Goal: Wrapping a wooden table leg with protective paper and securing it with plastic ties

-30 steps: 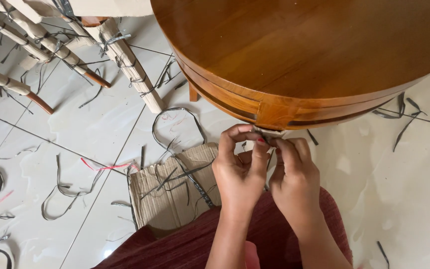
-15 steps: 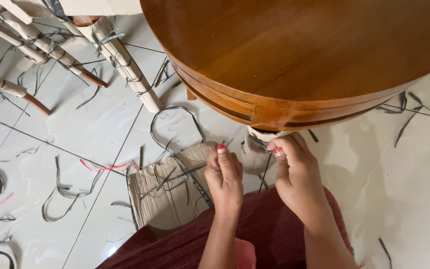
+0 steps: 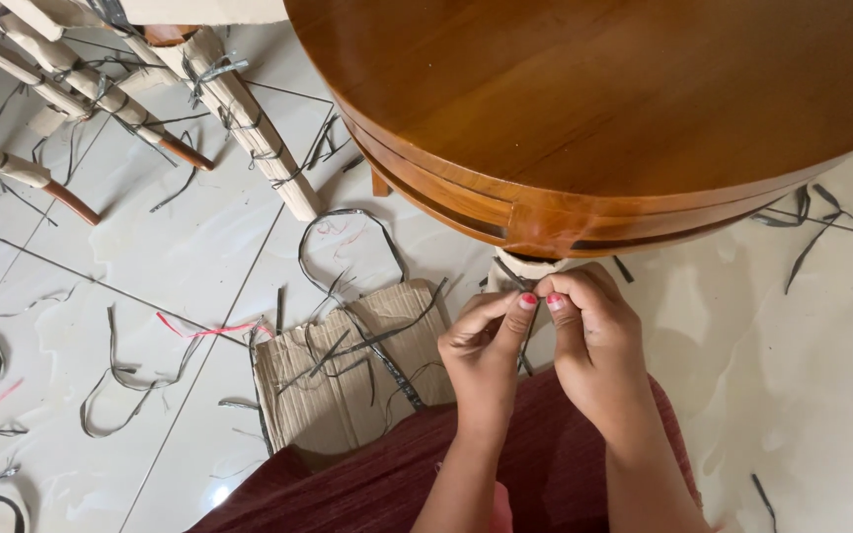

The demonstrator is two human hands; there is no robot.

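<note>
Partly hidden under the round table [image 3: 584, 109], both hands [image 3: 545, 336] pinch a dark strap [image 3: 528, 331]

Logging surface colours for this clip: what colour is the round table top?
Glossy warm reddish-brown wood on the round wooden table top, clearest in the head view.

flattened brown cardboard [image 3: 348, 380] on floor
</note>
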